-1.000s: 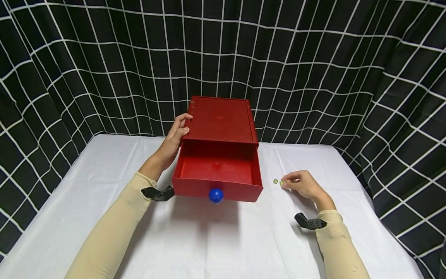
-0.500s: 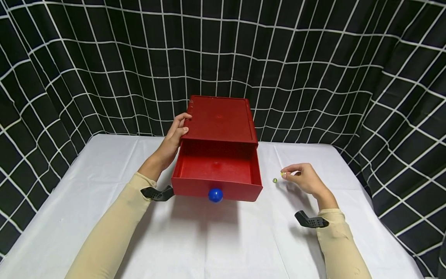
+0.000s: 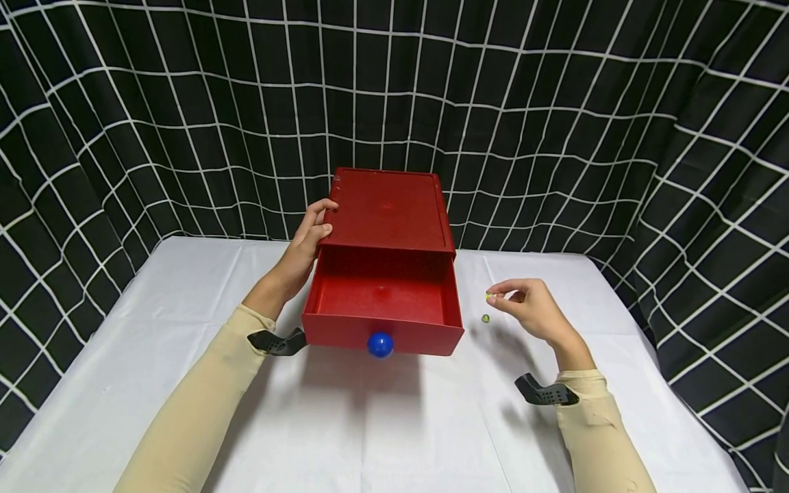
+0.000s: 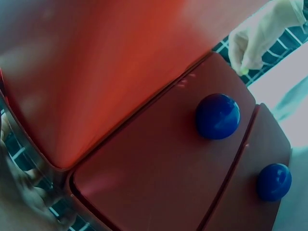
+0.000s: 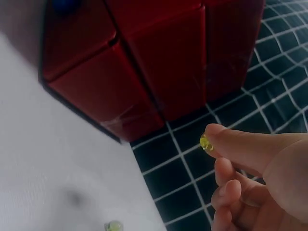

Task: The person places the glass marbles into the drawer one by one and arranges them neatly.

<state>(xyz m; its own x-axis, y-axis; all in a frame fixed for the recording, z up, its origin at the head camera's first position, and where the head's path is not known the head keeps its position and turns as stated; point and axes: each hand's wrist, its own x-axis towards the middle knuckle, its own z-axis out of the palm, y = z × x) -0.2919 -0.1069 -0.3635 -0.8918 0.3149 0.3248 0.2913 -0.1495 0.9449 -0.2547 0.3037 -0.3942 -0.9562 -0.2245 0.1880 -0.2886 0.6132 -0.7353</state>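
Observation:
A red drawer cabinet (image 3: 388, 205) with its top drawer (image 3: 382, 335) pulled out stands mid-table; a blue knob (image 3: 380, 345) is on the drawer front. The inside of the drawer that shows holds nothing. My left hand (image 3: 296, 257) rests against the cabinet's upper left side, with fingertips on the top edge. To the right of the drawer, my right hand (image 3: 530, 307) pinches a small yellow-green glass marble (image 5: 206, 142) between thumb and finger, above the table. A second greenish marble (image 3: 485, 318) lies on the cloth below that hand.
Two closed lower drawers with blue knobs (image 4: 217, 116) sit under the open one. A white cloth covers the table (image 3: 431, 424). Black curtain with a white grid (image 3: 394, 82) encloses the back and sides. Each wrist wears a black camera mount (image 3: 545, 392).
My right hand has picked one marble up off the cloth, lifted it and then moved slightly left toward the drawer. The left hand stays on the cabinet.

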